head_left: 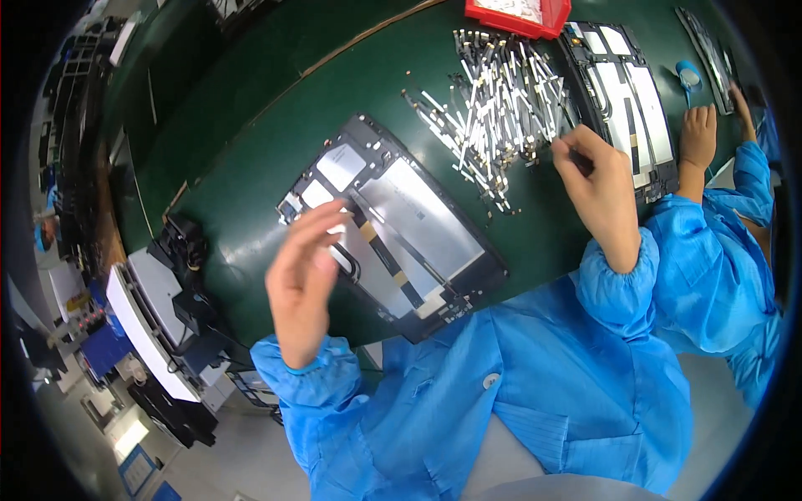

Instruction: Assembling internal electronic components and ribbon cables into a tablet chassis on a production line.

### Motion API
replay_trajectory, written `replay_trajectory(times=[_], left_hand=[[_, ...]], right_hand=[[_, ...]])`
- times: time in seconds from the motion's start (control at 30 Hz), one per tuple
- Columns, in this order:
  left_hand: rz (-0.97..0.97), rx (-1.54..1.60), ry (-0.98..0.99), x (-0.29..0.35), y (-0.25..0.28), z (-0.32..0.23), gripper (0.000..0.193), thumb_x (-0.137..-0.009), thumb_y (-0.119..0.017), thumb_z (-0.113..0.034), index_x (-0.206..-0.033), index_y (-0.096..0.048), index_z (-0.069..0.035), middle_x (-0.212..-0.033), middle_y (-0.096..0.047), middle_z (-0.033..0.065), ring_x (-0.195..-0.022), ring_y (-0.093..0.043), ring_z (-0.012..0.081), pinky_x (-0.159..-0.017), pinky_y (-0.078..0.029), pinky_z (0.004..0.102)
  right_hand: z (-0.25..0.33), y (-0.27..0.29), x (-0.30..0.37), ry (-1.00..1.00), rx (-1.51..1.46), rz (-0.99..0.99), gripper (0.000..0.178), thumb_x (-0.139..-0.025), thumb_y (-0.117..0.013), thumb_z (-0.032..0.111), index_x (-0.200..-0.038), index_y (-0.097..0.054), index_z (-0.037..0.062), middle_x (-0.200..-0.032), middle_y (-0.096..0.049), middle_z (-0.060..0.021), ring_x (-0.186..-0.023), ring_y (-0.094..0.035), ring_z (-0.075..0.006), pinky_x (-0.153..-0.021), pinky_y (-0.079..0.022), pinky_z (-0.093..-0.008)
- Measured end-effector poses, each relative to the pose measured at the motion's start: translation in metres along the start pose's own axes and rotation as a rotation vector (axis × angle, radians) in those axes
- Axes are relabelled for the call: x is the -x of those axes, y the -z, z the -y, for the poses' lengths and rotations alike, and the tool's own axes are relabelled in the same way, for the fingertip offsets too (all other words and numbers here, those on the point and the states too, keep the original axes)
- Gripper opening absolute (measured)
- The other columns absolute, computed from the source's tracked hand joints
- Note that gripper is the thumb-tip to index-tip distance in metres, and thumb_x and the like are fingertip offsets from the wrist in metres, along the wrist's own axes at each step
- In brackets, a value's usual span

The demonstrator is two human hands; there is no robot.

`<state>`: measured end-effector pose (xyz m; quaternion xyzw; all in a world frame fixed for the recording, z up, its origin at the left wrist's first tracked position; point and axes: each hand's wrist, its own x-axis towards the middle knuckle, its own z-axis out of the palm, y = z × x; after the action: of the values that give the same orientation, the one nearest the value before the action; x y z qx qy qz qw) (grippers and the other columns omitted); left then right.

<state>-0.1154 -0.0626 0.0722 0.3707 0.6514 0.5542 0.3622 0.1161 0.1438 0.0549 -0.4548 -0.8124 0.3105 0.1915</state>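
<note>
An opened tablet-like device (447, 219) lies tilted on the green table in front of me, with a black frame, silver inner plates and dark ribbon cables. Over its left edge hovers my left hand (302, 280), slightly blurred, fingers stretched out and thumb apart, holding nothing visible. My right hand (603, 185) is at the right side of a pile of thin white and black flex cables (501, 108). Its thumb and forefinger are pinched together at the pile's edge. Whatever is between those fingertips cannot be made out.
A second opened device (622, 100) lies right of the pile, below a red bin (520, 15) of small white pieces. Farther right are a blue tape roll (687, 77), a dark frame (706, 58) and a co-worker's hand (698, 138). Equipment (154, 326) stands at the left.
</note>
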Motion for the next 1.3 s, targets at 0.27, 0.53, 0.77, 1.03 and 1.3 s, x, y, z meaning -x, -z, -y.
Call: replay_trajectory(times=[0.27,0.53,0.77,1.03,1.3], left_hand=[[0.156,0.132,-0.004,0.026,-0.061,0.003,0.032,-0.087,-0.059,-0.010,-0.118,-0.058,-0.002,-0.117,-0.055,0.0126,-0.105,-0.053,0.0196,-0.090,-0.041,0.0295],[0.154,0.478,-0.009,0.034,-0.075,0.023,0.009,-0.080,-0.067,-0.004,-0.088,-0.070,-0.001,-0.094,-0.058,0.0100,-0.088,-0.054,0.0160,-0.078,-0.042,0.0270],[0.001,0.313,-0.058,0.061,-0.064,0.036,0.020,-0.077,-0.071,-0.006,-0.096,-0.068,-0.001,-0.099,-0.058,0.0105,-0.086,-0.055,0.0150,-0.076,-0.044,0.0268],[-0.329,0.249,0.303,0.143,-0.046,0.052,0.030,-0.092,-0.051,-0.011,-0.120,-0.055,0.000,-0.131,-0.041,0.0125,-0.122,-0.041,0.0216,-0.099,-0.035,0.0319],[-0.098,0.333,0.315,0.158,-0.053,0.049,0.060,-0.095,-0.044,-0.036,-0.141,-0.030,0.000,-0.146,-0.022,0.0140,-0.134,-0.025,0.0246,-0.106,-0.022,0.0361]], right_hand=[[0.030,0.003,0.024,-0.130,-0.397,0.216,0.015,-0.086,-0.063,0.012,-0.082,-0.064,-0.0027,-0.063,-0.058,-0.0009,-0.058,-0.048,-0.0033,-0.051,-0.036,-0.0219],[0.055,-0.020,0.070,-0.216,-0.978,0.757,0.010,-0.084,-0.067,0.007,-0.089,-0.066,-0.0014,-0.064,-0.057,0.0014,-0.057,-0.043,0.0004,-0.048,-0.031,-0.0200],[0.067,-0.033,0.075,0.062,-0.566,0.834,0.007,-0.082,-0.066,0.005,-0.085,-0.064,-0.0009,-0.065,-0.061,-0.0070,-0.054,-0.055,-0.0088,-0.048,-0.041,-0.0230],[0.065,-0.069,0.082,0.097,-0.578,0.526,0.005,-0.078,-0.070,0.003,-0.081,-0.067,0.0007,-0.078,-0.067,-0.0026,-0.051,-0.045,-0.0018,-0.042,-0.030,-0.0175],[0.058,-0.105,0.090,0.299,-0.501,0.335,0.008,-0.077,-0.069,-0.001,-0.081,-0.062,-0.0003,-0.073,-0.063,-0.0029,-0.056,-0.052,-0.0018,-0.044,-0.033,-0.0165]])
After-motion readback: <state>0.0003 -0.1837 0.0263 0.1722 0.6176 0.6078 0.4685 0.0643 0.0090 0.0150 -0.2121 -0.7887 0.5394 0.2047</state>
